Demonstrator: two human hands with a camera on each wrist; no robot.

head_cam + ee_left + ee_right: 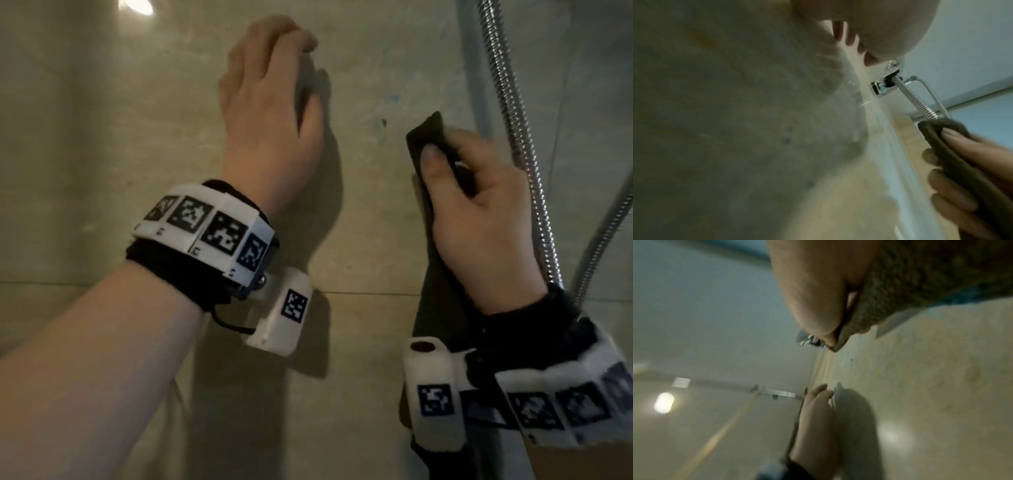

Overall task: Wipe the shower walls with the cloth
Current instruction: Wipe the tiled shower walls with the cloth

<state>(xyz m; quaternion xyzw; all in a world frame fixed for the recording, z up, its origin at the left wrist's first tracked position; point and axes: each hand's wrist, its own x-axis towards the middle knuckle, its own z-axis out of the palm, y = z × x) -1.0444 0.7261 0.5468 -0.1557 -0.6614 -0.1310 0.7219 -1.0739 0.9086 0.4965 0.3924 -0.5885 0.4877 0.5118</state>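
Now, wall: the beige shower wall point(102, 144) fills the head view, with a thin horizontal tile joint across its lower part
Left hand: the left hand point(270, 102) lies against the wall, well to the left of the cloth; the back of the hand faces the camera, and its fingertips bend over at the top; it holds nothing, the fingers are relaxed
Right hand: the right hand point(479, 219) has its grip closed on the cloth, the thumb lies on the front of it and the other fingers curl round from the right side
Cloth: the dark cloth point(428, 137) is folded and pressed to the wall by the right hand; its upper end stands above the thumb, and the rest hangs down behind the wrist
Hose: a metal shower hose point(513, 113) runs down the wall just beside the right hand, on its right side
Left wrist view: the cloth point(937, 138) is near the chrome hose fitting point(885, 86)
Right wrist view: blurred
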